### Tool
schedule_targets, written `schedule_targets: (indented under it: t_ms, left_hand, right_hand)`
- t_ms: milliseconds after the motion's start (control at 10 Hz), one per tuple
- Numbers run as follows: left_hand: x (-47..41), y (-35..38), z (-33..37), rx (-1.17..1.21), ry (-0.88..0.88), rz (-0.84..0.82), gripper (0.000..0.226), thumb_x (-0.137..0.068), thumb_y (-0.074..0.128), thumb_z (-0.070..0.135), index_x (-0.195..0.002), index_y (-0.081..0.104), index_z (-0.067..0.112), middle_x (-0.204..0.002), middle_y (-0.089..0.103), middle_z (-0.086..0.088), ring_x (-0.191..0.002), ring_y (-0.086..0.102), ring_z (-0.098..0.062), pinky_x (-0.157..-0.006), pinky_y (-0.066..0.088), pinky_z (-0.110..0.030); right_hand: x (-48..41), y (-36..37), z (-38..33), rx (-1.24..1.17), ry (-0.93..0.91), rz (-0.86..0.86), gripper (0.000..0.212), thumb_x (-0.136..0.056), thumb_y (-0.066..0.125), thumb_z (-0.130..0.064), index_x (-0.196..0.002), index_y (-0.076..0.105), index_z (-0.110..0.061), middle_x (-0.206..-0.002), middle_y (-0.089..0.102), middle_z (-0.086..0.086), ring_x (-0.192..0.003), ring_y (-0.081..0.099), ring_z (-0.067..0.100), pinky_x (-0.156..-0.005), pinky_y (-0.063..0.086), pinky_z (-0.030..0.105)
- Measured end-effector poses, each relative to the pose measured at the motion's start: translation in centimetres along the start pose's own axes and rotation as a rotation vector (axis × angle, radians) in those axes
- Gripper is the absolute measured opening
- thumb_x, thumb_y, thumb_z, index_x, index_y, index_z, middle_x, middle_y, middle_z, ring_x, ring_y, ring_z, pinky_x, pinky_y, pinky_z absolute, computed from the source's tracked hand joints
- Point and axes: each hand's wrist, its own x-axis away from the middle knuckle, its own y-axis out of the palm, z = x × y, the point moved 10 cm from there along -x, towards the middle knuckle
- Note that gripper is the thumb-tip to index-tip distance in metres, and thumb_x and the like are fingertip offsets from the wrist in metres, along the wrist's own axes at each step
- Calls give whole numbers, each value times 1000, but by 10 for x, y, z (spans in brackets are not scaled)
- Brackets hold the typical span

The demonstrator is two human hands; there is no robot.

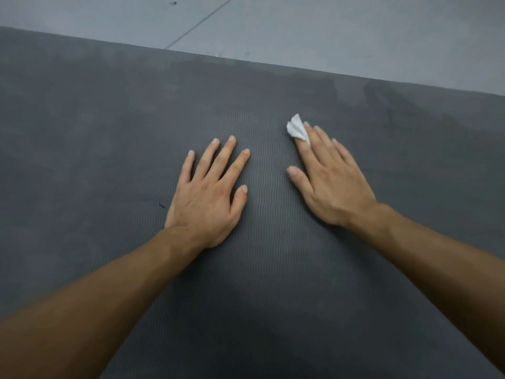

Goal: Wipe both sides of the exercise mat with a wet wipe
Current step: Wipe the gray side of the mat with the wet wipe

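Left hand (207,192) is planted flat on the exercise mat (109,132), palm down, all five fingers (218,157) straight and fanned a bit apart, holding nothing, just resting on the surface. Moving right, there's a little scrunched white wet wipe (297,129) sitting on the mat about midway across, closer to the far edge than to the person. The right hand (330,184) is on it, also flat and palm down, fingers (325,140) straight and closer together, thumb out to the side. The wipe pokes out at the index and middle fingertips, so it looks pressed down rather than grabbed, though I honestly can't tell if any of it is tucked between those two fingers

Count: two hands, two bare forearms, one wipe, one mat

The mat is dark grey with a fine wavy ribbed texture, lying flat on a lighter grey floor (355,28) and filling most of the view. There's a tiny dark speck (161,205) just left of the left hand, and over toward the right, near the far edge, some darker blotchy patches (382,99)
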Motion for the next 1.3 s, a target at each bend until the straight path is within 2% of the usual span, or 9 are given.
schedule_targets:
  t_ms: [200, 300, 500, 600, 800, 1000, 1100, 1200, 1300]
  left_hand:
    - [0, 1, -1, -19, -2, -12, 66, -105, 16, 57, -166, 9, 32, -174, 1, 4, -160, -4, -19, -128, 6, -54]
    - [-1, 2, -1, -23, -1, -15, 66, -105, 16, 57, -166, 9, 32, -174, 2, 4, -160, -4, -19, -128, 6, -54]
    - [-1, 1, -1, -33, 1, -16, 66, -105, 18, 57, -166, 11, 32, -174, 4, 3, -160, -1, -20, -128, 8, -54]
    - [-1, 1, -1, -35, 2, -16, 66, -105, 18, 57, -166, 11, 32, -174, 3, 4, -160, -1, -20, -128, 7, -54]
    - [-2, 3, -2, -41, 2, -27, 67, -104, 15, 57, -166, 9, 32, -174, 1, 4, -160, -4, -19, -128, 7, -54]
    - [-1, 3, -2, -41, 8, -35, 67, -105, 17, 57, -166, 9, 32, -174, 1, 3, -160, -4, -20, -128, 8, -55]
    - [-1, 3, -2, -43, 11, -40, 67, -105, 17, 57, -166, 9, 32, -174, 1, 3, -160, -4, -20, -128, 7, -54]
    - [-1, 2, -1, -38, 10, -37, 67, -104, 17, 58, -166, 8, 32, -174, 1, 3, -160, -4, -20, -128, 7, -54]
    - [-1, 2, -2, -31, 5, -41, 68, -104, 14, 59, -166, 7, 33, -174, -1, 4, -160, -6, -19, -128, 7, -54]
  right_hand:
    - [-61, -23, 98, -22, 285, 40, 76, -106, 21, -61, -166, 10, -14, -174, 7, 10, -160, 6, 25, -129, 7, 43]
    - [-78, -27, 111, -70, 322, 9, 83, -104, 17, -67, -166, 7, -14, -174, 5, 10, -160, 3, 23, -130, 5, 42]
    - [-59, -17, 23, -124, -8, -16, 87, -98, 10, -74, -167, 3, -20, -175, 1, 4, -161, 1, 20, -130, 5, 41]
    - [-36, -13, 11, -52, -100, -37, 85, -101, 9, -71, -167, 5, -17, -175, 3, 3, -160, 0, 17, -130, 5, 38]
    - [-44, -30, 116, -77, 284, 100, 88, -99, 11, -70, -165, 13, -12, -171, 18, 15, -158, 15, 29, -129, 15, 46]
    - [-89, -29, 118, -192, 371, 69, 94, -94, 10, -75, -166, 12, -13, -173, 11, 10, -160, 8, 25, -130, 10, 44]
    - [-105, -25, 73, -199, 204, 28, 94, -91, 9, -75, -166, 10, -18, -174, 4, 4, -160, 3, 21, -130, 7, 41]
    - [-89, -20, 21, -180, -23, -20, 88, -96, 13, -72, -167, 7, -21, -175, 1, 1, -161, 3, 20, -130, 8, 41]
    - [-52, -16, -4, -124, -145, -68, 83, -99, 13, -70, -167, 4, -22, -175, -3, -5, -160, 1, 16, -130, 4, 37]
